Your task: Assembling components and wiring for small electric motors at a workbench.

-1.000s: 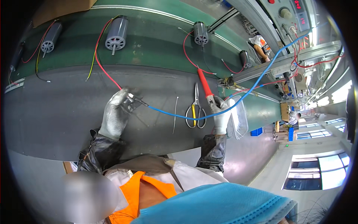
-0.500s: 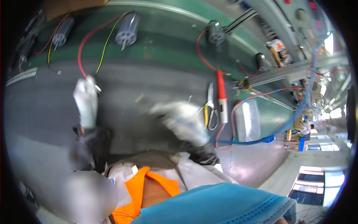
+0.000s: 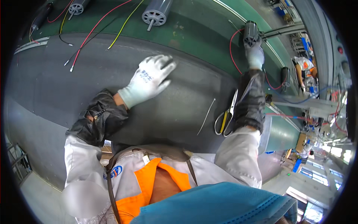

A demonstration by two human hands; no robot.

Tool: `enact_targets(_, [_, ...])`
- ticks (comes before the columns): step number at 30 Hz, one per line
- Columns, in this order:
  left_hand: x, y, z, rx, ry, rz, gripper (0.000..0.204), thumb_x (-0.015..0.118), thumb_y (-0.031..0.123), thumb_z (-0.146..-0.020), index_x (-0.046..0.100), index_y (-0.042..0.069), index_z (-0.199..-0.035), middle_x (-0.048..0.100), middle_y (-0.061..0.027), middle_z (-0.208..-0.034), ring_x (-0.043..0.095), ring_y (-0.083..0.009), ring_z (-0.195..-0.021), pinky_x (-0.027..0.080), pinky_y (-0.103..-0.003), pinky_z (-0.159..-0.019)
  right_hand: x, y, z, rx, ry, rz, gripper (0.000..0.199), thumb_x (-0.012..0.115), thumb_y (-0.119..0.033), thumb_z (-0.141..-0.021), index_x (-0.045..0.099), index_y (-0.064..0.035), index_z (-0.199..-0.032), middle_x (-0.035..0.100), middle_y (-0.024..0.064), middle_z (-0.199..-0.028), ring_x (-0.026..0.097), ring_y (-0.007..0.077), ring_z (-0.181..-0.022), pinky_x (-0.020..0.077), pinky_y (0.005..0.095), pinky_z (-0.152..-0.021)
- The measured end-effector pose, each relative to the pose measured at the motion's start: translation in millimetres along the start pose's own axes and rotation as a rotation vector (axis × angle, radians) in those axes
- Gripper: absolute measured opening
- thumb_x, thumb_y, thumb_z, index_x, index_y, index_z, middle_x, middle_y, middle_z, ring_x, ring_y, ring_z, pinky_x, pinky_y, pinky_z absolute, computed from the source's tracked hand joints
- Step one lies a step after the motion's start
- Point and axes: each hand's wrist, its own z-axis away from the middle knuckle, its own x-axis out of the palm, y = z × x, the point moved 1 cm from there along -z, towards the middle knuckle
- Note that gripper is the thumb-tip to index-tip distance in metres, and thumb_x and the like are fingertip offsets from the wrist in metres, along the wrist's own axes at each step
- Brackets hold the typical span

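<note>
My left hand (image 3: 149,76), in a white glove, is open over the dark mat with its fingers spread and nothing in them. My right hand (image 3: 254,54) reaches far forward to a grey motor (image 3: 251,31) on the green belt. Its fingers close on the motor's near end, partly hidden there. A red wire (image 3: 232,46) runs from that motor. Under my right forearm lie scissors (image 3: 226,115) with one yellow handle side, and a thin white cable tie (image 3: 206,117) rests to their left.
Another grey motor (image 3: 156,13) stands on the green belt (image 3: 197,26), near red (image 3: 97,24), black and yellow-green (image 3: 125,24) wires. More motors sit at far left (image 3: 77,7) and right (image 3: 285,76). A metal frame (image 3: 317,44) rises at right; a person (image 3: 305,67) works beyond it.
My left hand has let go of the red wire and moved right. My right hand has gone from the mat forward to the motor. The red tool beside the scissors no longer shows.
</note>
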Motion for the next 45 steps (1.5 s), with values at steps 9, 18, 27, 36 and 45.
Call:
enact_targets(9, [14, -7, -18, -0.024, -0.031, 0.229, 0.049, 0.071, 0.021, -0.085, 0.061, 0.008, -0.131, 0.060, -0.0143, -0.126, 0.054, -0.0329, -0.126, 0.040, -0.048, -0.107, 123, 118, -114, 0.115, 0.129, -0.564, 0.086, 0.077, -0.032, -0.082, 0.033, -0.0075, -0.152, 0.070, 0.0234, -0.115, 0.068, 0.0393, -0.107, 0.0513, 0.0467, -0.096])
enact_targets(18, [1, 14, -36, -0.772, 0.039, 1.423, 0.047, 0.058, 0.025, -0.105, 0.048, -0.002, -0.142, 0.062, -0.0106, -0.132, 0.061, -0.0214, -0.119, 0.049, -0.038, -0.100, -49, -43, 194, 0.047, -0.714, -1.387, 0.080, 0.061, -0.002, -0.093, 0.022, -0.0143, -0.162, 0.065, 0.0021, -0.091, 0.059, 0.0087, -0.059, 0.0490, 0.0271, -0.043])
enact_targets(27, [-88, 49, 62, -1.206, -0.102, 1.306, 0.047, 0.067, 0.024, -0.098, 0.052, 0.000, -0.136, 0.064, -0.0050, -0.117, 0.063, -0.0122, -0.103, 0.052, -0.027, -0.080, -59, -86, 369, -0.457, -0.570, -0.991, 0.077, 0.061, 0.006, -0.089, 0.035, -0.0140, -0.159, 0.072, 0.0141, -0.110, 0.070, 0.0175, -0.091, 0.0576, 0.0338, -0.079])
enact_targets(36, [-110, 10, 94, -0.310, -0.519, 0.684, 0.065, 0.057, -0.016, -0.083, 0.049, 0.001, -0.145, 0.067, -0.0100, -0.123, 0.066, -0.0119, -0.088, 0.054, -0.022, -0.072, -57, -129, 310, -0.705, -0.233, -0.743, 0.068, 0.066, -0.001, -0.086, 0.050, -0.0174, -0.150, 0.065, 0.0127, -0.133, 0.068, 0.0348, -0.105, 0.0523, 0.0408, -0.096])
enact_targets(45, [-146, 42, 22, -1.029, -0.705, 0.817, 0.059, 0.052, 0.057, -0.103, 0.067, 0.002, -0.117, 0.068, -0.0037, -0.087, 0.061, -0.0100, -0.069, 0.049, -0.023, -0.062, -116, -248, 439, -1.781, -0.271, -0.688, 0.019, 0.065, -0.019, -0.082, 0.067, -0.0035, -0.093, 0.069, 0.0076, -0.089, 0.069, 0.0244, -0.079, 0.0567, 0.0375, -0.068])
